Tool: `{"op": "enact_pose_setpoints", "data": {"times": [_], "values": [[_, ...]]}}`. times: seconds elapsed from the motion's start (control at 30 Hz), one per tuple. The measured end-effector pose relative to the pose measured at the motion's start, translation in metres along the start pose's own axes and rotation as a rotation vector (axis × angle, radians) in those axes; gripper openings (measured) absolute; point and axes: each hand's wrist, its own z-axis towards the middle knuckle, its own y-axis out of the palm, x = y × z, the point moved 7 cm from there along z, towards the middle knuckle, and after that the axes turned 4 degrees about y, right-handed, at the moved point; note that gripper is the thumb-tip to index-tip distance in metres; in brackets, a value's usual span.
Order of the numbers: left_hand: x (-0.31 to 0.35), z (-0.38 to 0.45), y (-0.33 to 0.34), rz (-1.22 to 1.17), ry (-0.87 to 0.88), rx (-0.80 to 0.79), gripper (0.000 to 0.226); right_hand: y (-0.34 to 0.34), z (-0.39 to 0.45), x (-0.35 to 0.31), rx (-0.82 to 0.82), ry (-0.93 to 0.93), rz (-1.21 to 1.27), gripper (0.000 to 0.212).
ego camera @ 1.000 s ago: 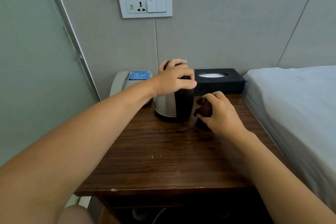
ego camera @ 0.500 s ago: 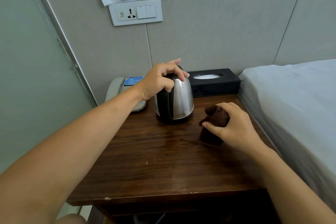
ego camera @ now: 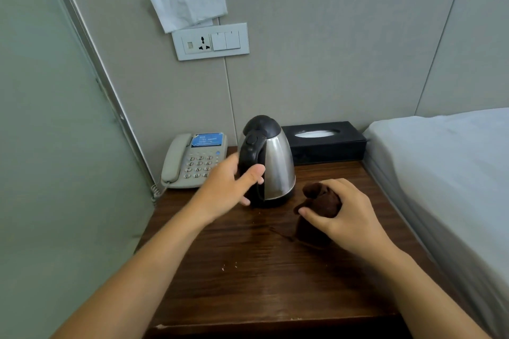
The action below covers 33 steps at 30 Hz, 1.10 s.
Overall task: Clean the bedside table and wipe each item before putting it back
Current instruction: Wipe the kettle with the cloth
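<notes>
Kettle (ego camera: 271, 162) upright near bedside table (ego camera: 248, 292) rear edge; left hand (ego camera: 228, 190) open at its handle. Right hand (ego camera: 344, 215) grips brown cloth (ego camera: 316, 206) beside it.

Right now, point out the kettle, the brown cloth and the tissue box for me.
kettle (ego camera: 278, 165), head view, on its steel side.
brown cloth (ego camera: 321, 201), head view, on the bunched top above the right hand.
tissue box (ego camera: 327, 150), head view, on its black front wall.
</notes>
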Motion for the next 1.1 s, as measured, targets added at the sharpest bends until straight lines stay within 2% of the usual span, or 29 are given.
{"op": "enact_pose_setpoints", "data": {"times": [0.1, 0.27, 0.43, 0.7, 1.1], "values": [[-0.004, -0.006, 0.011, -0.074, -0.044, 0.041, 0.020, 0.010, 0.004, -0.006, -0.040, -0.004, 0.094, 0.043], [-0.015, -0.002, 0.014, 0.098, 0.011, 0.201, 0.021, 0.024, 0.016, -0.030, -0.115, -0.082, 0.196, 0.046], [-0.024, 0.023, 0.009, 0.157, -0.021, 0.258, 0.019, 0.029, 0.011, -0.024, -0.066, -0.041, 0.216, 0.049], [-0.038, 0.072, -0.003, 0.212, -0.103, 0.306, 0.019, 0.021, 0.003, -0.001, -0.029, 0.158, 0.220, 0.052], [-0.040, 0.099, -0.003, 0.267, -0.144, 0.331, 0.019, 0.014, -0.001, -0.006, 0.015, 0.144, 0.268, 0.043]]}}
